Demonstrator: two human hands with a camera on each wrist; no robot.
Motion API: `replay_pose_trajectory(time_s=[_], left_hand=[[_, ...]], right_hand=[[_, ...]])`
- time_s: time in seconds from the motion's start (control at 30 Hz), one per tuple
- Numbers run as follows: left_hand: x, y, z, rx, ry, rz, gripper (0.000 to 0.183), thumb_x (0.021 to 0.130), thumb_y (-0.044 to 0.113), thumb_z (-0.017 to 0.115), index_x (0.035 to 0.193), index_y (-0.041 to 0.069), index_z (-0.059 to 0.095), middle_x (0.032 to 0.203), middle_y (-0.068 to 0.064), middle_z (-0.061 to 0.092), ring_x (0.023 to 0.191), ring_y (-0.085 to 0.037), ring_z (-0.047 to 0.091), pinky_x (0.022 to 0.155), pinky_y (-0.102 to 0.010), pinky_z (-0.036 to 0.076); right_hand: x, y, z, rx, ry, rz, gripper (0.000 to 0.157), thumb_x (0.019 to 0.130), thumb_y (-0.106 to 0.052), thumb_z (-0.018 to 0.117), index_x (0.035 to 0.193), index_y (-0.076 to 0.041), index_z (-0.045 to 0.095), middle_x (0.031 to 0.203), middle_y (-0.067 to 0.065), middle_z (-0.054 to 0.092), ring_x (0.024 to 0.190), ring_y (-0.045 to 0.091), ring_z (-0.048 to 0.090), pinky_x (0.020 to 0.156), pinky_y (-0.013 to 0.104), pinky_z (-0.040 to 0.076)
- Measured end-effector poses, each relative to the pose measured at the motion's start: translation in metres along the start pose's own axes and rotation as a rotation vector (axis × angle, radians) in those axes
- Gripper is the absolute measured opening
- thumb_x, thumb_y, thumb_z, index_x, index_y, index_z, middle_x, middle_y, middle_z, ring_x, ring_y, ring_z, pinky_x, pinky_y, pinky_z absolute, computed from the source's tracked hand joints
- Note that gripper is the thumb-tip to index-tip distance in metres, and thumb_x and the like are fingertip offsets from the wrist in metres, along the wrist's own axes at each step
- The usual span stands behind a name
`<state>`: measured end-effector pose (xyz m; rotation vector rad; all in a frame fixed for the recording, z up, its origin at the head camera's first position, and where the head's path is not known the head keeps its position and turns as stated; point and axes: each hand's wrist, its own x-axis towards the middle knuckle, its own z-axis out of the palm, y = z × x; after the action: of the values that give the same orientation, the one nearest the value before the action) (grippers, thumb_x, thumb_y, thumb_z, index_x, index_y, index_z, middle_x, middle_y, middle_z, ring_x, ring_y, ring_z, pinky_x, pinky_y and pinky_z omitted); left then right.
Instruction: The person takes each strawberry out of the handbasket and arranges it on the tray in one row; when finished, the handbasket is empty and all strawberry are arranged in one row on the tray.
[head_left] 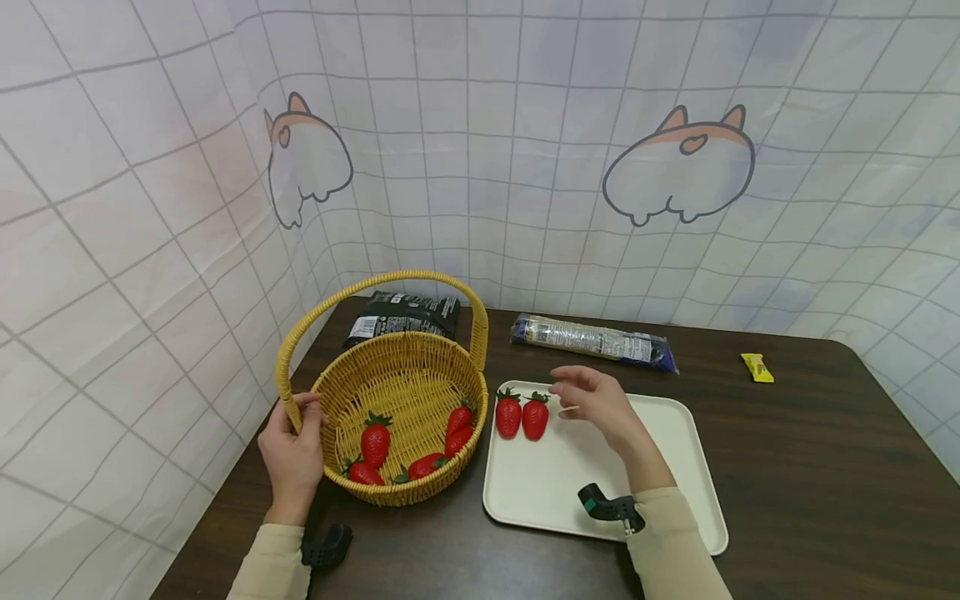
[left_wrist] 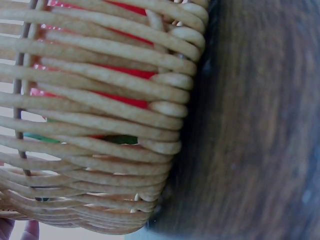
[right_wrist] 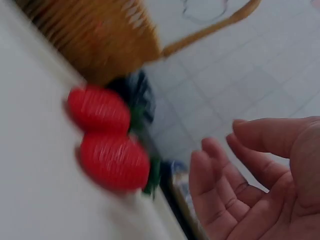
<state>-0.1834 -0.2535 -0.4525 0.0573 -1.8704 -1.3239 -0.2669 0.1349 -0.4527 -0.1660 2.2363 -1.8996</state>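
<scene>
A yellow wicker basket (head_left: 405, 497) with a tall arched handle (head_left: 352, 287) stands on the left, with several red strawberries (head_left: 376, 440) inside. My left hand (head_left: 291, 458) grips it at the left rim, by the foot of the handle. In the left wrist view the basket's woven side (left_wrist: 95, 110) fills much of the frame, red showing through the gaps. Two strawberries (head_left: 507, 414) lie side by side at the left end of a cream tray (head_left: 585, 492). Just right of them, my right hand (head_left: 600, 407) hovers with loosely bent fingers, holding nothing and apart from the fruit (right_wrist: 115, 161).
Behind the basket lies a black package (head_left: 405, 315). A long clear-and-blue packet (head_left: 592, 340) lies behind the tray. A small yellow wrapped item (head_left: 757, 367) sits at the right on the dark wooden table (head_left: 810, 467). A checked curtain (head_left: 480, 150) hangs behind.
</scene>
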Motion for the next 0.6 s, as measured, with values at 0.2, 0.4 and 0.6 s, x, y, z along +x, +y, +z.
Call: replay_pose_trajectory(time_s=[0.2, 0.4, 0.6], left_hand=[[0.002, 0.007, -0.001, -0.005, -0.01, 0.004, 0.012, 0.094, -0.004, 0.057, 0.097, -0.012, 0.066, 0.069, -0.022, 0.06, 0.058, -0.007, 0.054, 0.046, -0.018, 0.035], [0.001, 0.006, -0.002, -0.011, 0.007, 0.004, 0.012, 0.094, -0.005, 0.058, 0.097, -0.013, 0.066, 0.069, -0.022, 0.061, 0.059, -0.014, 0.058, 0.046, -0.017, 0.037], [0.0, 0.005, -0.001, -0.021, 0.003, 0.011, 0.013, 0.094, -0.005, 0.057, 0.097, -0.014, 0.065, 0.068, -0.024, 0.06, 0.058, -0.01, 0.056, 0.046, -0.017, 0.036]], right_hand=[[-0.007, -0.024, 0.021, 0.132, -0.074, -0.055, 0.04, 0.096, -0.017, 0.062, 0.13, 0.002, 0.055, 0.116, 0.019, 0.064, 0.094, 0.034, 0.061, 0.08, 0.035, 0.056], [-0.016, -0.038, 0.058, 0.138, -0.218, -0.12, 0.036, 0.096, -0.017, 0.062, 0.126, 0.002, 0.058, 0.12, 0.024, 0.062, 0.101, 0.038, 0.064, 0.085, 0.041, 0.055], [-0.021, -0.045, 0.094, 0.137, -0.305, -0.171, 0.032, 0.096, -0.016, 0.063, 0.122, 0.002, 0.06, 0.121, 0.024, 0.061, 0.105, 0.041, 0.064, 0.087, 0.044, 0.054]])
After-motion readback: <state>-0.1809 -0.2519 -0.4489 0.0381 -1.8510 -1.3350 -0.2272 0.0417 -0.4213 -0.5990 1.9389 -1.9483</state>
